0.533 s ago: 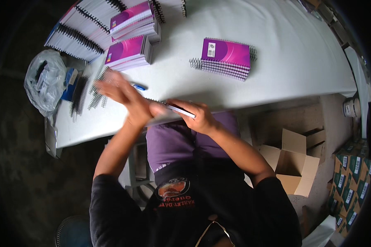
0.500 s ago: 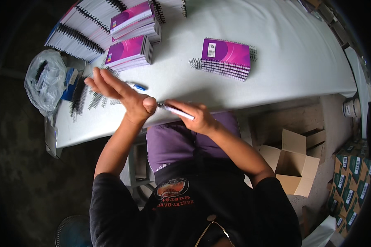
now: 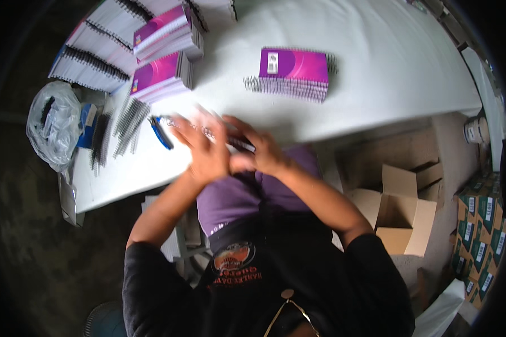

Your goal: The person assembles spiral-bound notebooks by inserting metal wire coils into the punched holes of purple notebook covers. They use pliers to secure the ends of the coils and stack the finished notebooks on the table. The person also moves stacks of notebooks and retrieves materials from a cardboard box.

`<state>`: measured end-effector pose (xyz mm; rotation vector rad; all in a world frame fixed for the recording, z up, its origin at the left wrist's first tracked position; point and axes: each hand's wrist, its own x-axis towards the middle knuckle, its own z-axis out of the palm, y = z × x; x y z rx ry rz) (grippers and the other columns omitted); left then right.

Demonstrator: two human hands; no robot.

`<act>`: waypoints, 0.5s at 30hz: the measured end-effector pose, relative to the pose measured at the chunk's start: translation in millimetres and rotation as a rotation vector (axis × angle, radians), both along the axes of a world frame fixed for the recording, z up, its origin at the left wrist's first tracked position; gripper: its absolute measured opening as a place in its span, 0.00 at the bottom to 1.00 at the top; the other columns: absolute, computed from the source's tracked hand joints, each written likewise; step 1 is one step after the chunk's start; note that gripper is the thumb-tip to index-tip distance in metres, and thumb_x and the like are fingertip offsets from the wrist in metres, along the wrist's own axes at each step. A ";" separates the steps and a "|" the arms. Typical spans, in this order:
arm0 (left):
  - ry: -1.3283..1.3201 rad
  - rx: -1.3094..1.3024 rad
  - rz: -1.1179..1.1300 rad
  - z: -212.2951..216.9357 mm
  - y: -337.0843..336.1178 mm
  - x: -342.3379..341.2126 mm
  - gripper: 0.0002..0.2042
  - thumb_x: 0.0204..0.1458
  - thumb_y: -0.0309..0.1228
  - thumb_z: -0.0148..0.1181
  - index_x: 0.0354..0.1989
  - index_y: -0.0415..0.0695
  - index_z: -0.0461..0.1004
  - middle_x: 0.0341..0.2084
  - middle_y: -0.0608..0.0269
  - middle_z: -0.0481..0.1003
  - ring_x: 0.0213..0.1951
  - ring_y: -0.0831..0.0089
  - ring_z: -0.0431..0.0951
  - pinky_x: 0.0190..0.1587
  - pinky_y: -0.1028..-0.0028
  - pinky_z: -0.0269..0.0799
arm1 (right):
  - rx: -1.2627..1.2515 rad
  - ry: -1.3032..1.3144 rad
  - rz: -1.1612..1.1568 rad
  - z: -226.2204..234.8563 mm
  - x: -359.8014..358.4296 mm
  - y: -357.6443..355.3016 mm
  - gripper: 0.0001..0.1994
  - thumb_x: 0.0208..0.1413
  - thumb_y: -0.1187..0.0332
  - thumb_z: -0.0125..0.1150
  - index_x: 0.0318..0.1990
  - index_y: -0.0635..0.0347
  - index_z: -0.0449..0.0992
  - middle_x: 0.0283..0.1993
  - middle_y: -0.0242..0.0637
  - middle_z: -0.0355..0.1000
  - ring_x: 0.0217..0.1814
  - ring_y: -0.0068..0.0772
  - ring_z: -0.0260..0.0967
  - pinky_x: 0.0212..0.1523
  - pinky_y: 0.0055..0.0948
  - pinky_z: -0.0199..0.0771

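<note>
Both hands at the near edge of the white counter (image 3: 376,84). Left hand (image 3: 205,149) flat and open on a thin spiral notebook (image 3: 230,141), pressing it down. Right hand (image 3: 264,154) gripping its edge, keeping it steady. Blue pen (image 3: 161,132) just left. Purple notebook stack (image 3: 293,73) further back.

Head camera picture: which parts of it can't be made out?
- Left hand: smeared by motion blur.
- Notebook between the hands: mostly covered by the right hand.
- Plastic bag contents: too dark and small.
- Stacked cartons: bent and cut at the rim.
</note>
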<state>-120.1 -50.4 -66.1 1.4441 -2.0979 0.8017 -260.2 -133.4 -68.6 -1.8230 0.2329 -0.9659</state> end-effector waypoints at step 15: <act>0.276 0.466 -0.030 88.7 -18.6 -21.4 0.10 0.43 0.32 0.63 0.36 0.47 0.73 0.34 0.69 0.76 0.38 0.73 0.74 0.49 0.67 0.55 | 0.132 0.036 -0.012 -0.7 4.7 -9.4 0.35 0.48 0.81 0.52 0.63 0.54 0.43 0.40 0.48 0.70 0.41 0.48 0.71 0.42 0.37 0.69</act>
